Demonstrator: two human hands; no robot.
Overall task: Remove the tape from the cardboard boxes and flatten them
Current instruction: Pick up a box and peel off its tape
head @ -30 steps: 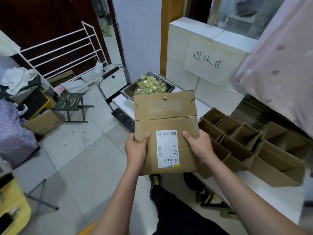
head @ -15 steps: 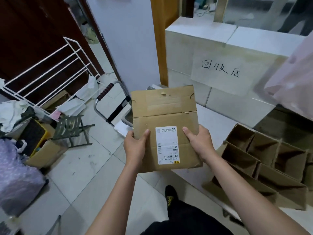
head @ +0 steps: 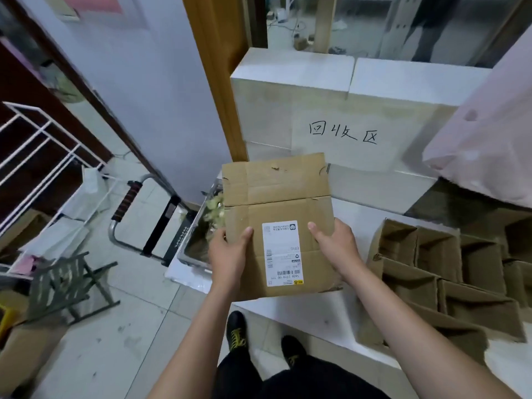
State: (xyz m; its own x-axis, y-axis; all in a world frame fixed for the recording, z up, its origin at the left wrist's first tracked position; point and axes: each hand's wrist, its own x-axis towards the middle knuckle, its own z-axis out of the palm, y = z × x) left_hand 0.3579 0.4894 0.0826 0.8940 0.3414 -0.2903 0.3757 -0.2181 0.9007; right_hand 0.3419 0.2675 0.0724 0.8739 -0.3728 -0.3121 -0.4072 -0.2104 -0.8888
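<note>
1. Cardboard box [head: 283, 214], flattened, is held upright above the white table's [head: 325, 318] near-left edge.
2. Left hand [head: 229, 256] grips its left edge.
3. Right hand [head: 335, 246] grips its right edge.

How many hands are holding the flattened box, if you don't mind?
2: left hand grips the box's left edge, right hand its right edge.

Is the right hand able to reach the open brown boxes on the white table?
Probably yes. The right hand grips the flattened cardboard box, so it would need to let go first. The open boxes lie just to its right on the table, nothing between.
</note>
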